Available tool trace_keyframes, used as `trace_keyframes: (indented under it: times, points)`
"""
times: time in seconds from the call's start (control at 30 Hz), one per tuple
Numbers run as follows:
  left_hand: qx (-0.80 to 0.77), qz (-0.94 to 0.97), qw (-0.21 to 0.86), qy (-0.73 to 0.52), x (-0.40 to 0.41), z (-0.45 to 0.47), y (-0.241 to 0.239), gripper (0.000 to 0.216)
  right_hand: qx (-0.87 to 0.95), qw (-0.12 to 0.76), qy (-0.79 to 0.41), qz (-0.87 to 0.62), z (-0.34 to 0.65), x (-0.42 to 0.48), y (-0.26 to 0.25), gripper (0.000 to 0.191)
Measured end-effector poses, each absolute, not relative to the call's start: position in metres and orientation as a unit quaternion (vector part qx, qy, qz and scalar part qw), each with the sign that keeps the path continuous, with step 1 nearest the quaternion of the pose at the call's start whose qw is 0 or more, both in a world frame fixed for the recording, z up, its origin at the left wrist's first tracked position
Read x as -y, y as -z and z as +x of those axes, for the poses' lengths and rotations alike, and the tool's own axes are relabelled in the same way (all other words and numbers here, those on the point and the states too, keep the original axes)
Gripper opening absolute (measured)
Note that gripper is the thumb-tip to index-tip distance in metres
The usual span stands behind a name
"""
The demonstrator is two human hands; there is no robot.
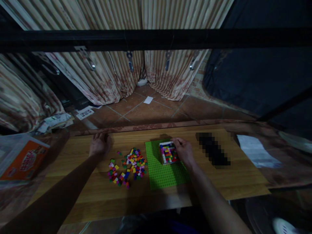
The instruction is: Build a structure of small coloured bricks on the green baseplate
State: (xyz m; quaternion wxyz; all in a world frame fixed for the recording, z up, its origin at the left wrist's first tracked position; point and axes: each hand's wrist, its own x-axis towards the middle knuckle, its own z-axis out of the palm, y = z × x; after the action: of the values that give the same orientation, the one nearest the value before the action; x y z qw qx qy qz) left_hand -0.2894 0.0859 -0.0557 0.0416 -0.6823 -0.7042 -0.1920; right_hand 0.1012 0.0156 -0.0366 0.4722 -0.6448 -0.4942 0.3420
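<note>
Well to the left of the green baseplate [168, 178], past the end of the table [97, 198], sits a clear box [26, 159] with an orange label. Nearer the baseplate, though apart from it, the left hand [97, 148] rests near the table's far edge; its fingers look loose and nothing shows in them. Between that hand and the baseplate, loose bricks [138, 162] are scattered, the densest heap just beside the baseplate's left edge: small pieces in red, yellow, blue, pink, green, orange and white.

Over the far half of the baseplate is the brick build [167, 154]. It lies just left of the right hand's fingers and a little toward the wearer from them, so the right hand is clearly the nearer one. No long axis stands out: what shows is roughly square, its right side partly covered. White bricks edge the far, left and near sides, around a tightly packed patchwork of red, blue, yellow, orange and purple. Whether it sits on the studs or is slightly raised, I cannot tell.

At its far right corner, the right hand [184, 151] has bent fingers that seem to touch it; whether they grip or merely press is unclear.

Right of the baseplate lies a dark, pixelated object [214, 151]; farther right, off the table, a white sheet [257, 151].
</note>
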Motion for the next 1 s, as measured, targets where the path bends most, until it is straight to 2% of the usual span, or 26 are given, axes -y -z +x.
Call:
trace_keyframes:
  times: [0.2, 0.43, 0.53, 0.63, 0.7, 0.8, 0.9, 1.0]
  points:
    - [0.705, -0.684, 0.044, 0.184, -0.086, -0.290, 0.056, 0.045, 0.490, 0.479, -0.350, -0.639, 0.102, -0.016, 0.036, 0.040]
    - [0.717, -0.671, 0.040, 0.185, -0.085, -0.287, 0.055, 0.042, 0.483, 0.481, -0.351, -0.642, 0.103, -0.005, 0.033, 0.050]
    - [0.716, -0.670, 0.040, 0.190, -0.085, -0.288, 0.057, 0.040, 0.493, 0.507, -0.266, -0.655, 0.101, 0.004, 0.025, 0.047]
    - [0.715, -0.669, 0.043, 0.197, -0.086, -0.288, 0.060, 0.039, 0.513, 0.543, -0.159, -0.645, 0.090, 0.020, 0.009, 0.035]
    - [0.717, -0.667, 0.042, 0.199, -0.086, -0.289, 0.061, 0.039, 0.553, 0.544, -0.135, -0.616, 0.075, 0.036, -0.004, 0.026]
    - [0.718, -0.666, 0.041, 0.198, -0.086, -0.289, 0.061, 0.040, 0.639, 0.515, -0.175, -0.544, 0.046, 0.060, -0.013, 0.017]
    - [0.716, -0.668, 0.041, 0.200, -0.086, -0.288, 0.060, 0.039, 0.703, 0.458, -0.225, -0.495, 0.020, 0.078, -0.003, 0.019]
    - [0.717, -0.667, 0.043, 0.199, -0.086, -0.288, 0.060, 0.038, 0.709, 0.423, -0.251, -0.506, 0.004, 0.083, 0.016, 0.021]
